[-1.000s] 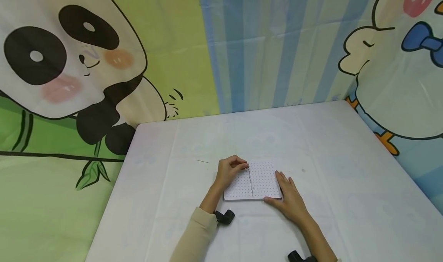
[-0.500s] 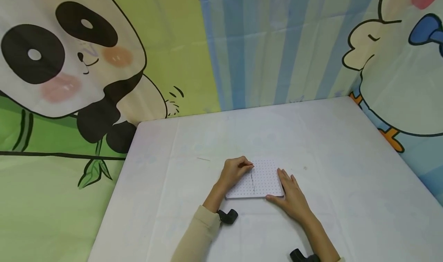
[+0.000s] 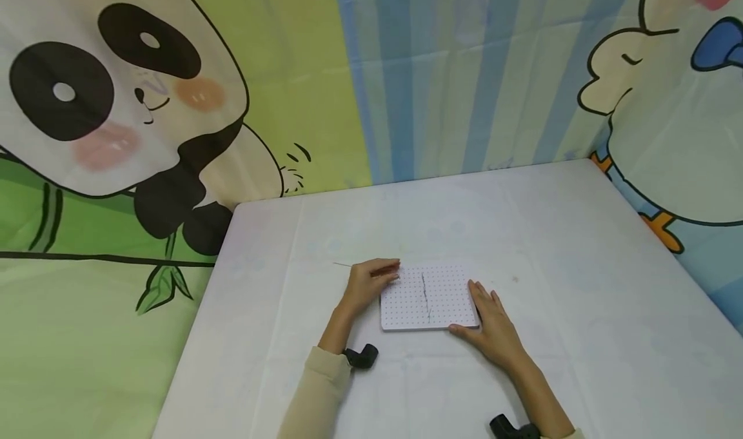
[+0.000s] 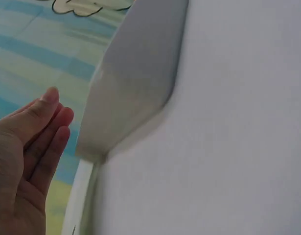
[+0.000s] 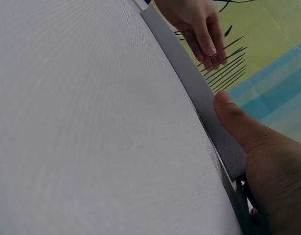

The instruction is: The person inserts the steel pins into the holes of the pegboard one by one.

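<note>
A white pegboard [image 3: 400,310] with rows of small holes lies flat on the table. Several thin dark needle-like sticks [image 5: 231,71] stand in a row, rising from it in the right wrist view. My left hand [image 3: 366,287] hovers at the board's far left corner; thumb and fingers are loosely together, with nothing visible between them in the left wrist view. At the front right corner, my right hand [image 3: 490,329] rests against the board, its thumb [image 5: 231,115] along the front edge and its straight fingers along the right side. Another thin stick [image 3: 341,264] lies on the table beyond my left hand.
The white-covered table [image 3: 290,297] extends around the board on all sides. A printed curtain [image 3: 302,104] with cartoon figures hangs behind it. Black wrist cameras [image 3: 362,356] sit on both wrists.
My left hand has moved from the row of sticks, where its fingertips were pinched together, leftward to the board's left edge. Its fingers have loosened. My right hand has stayed at its corner.
</note>
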Motion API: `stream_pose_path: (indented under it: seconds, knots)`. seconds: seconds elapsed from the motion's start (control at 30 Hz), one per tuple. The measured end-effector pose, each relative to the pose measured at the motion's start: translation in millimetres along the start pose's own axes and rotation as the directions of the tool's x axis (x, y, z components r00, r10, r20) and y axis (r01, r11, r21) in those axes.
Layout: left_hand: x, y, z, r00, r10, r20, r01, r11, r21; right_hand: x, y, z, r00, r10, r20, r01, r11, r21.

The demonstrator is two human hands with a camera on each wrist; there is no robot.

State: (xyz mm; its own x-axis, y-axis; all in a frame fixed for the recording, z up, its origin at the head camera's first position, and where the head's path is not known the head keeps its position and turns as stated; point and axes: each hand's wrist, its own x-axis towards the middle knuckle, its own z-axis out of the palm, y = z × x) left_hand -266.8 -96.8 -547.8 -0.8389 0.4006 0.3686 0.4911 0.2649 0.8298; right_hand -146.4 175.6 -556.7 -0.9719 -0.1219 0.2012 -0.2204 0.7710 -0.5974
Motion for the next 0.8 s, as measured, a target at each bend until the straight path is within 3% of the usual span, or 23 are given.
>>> stream_pose_path:
  seconds: [0.13,0.23,0.33,0.47,0.57,0.8]
  knots:
    - [-7.6,-14.0,-36.9,0.986,-0.01,-0.168,0.022,0.997,0.069,0.6,1,1,1.0,-0.01,0.0,0.01,1.0,-0.006]
    - [-13.5,-26.7,-60.6,0.972,-0.012,-0.236,0.044,0.991,0.13,0.4,2,1,1.0,-0.005,0.003,0.005,1.0,-0.004]
    - [-17.5,-38.9,-75.0,0.972,-0.045,-0.23,0.088,0.98,0.179,-0.7,2,1,1.0,0.009,0.008,-0.009,1.0,-0.003]
    - [-19.4,-48.7,-81.6,0.978,-0.097,-0.187,0.143,0.958,0.248,-1.5,2,1,1.0,0.017,0.012,-0.017,1.0,-0.002]
    - [-17.3,-51.2,-81.5,0.982,-0.088,-0.164,0.133,0.948,0.29,-1.4,2,1,1.0,0.018,0.006,-0.018,1.0,-0.001]
    - [-7.3,-54.5,-81.0,0.989,0.017,-0.15,0.039,0.931,0.363,0.1,2,1,1.0,0.011,-0.005,-0.011,1.0,-0.01]
